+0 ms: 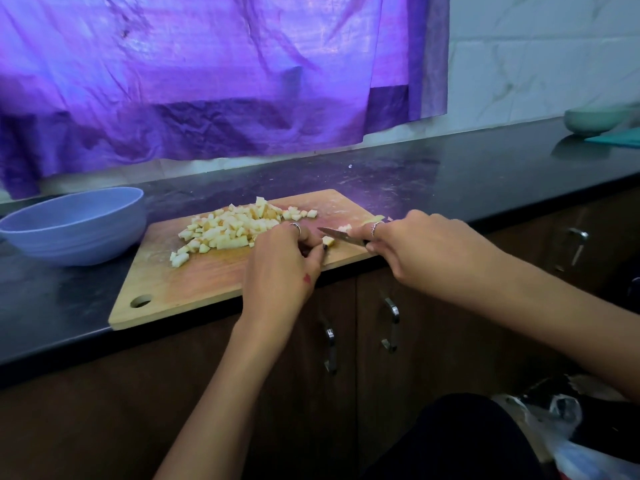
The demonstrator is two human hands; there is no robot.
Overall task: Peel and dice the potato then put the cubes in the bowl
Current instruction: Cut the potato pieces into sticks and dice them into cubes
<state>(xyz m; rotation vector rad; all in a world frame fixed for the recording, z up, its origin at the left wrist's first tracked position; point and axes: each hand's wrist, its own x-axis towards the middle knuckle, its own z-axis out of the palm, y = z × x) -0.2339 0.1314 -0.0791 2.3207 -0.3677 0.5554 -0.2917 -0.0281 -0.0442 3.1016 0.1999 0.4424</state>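
On my feed: a black counter under purple sheeting, wooden board beside a blue bowl. Left hand pinches a potato piece; right hand grips the knife. Diced cubes sit heaped on the board.

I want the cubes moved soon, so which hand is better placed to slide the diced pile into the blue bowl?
Left, probably. The left hand sits beside the potato cubes, nearer the bowl. The right hand grips the knife, farther away.

Diced potato on cutting board
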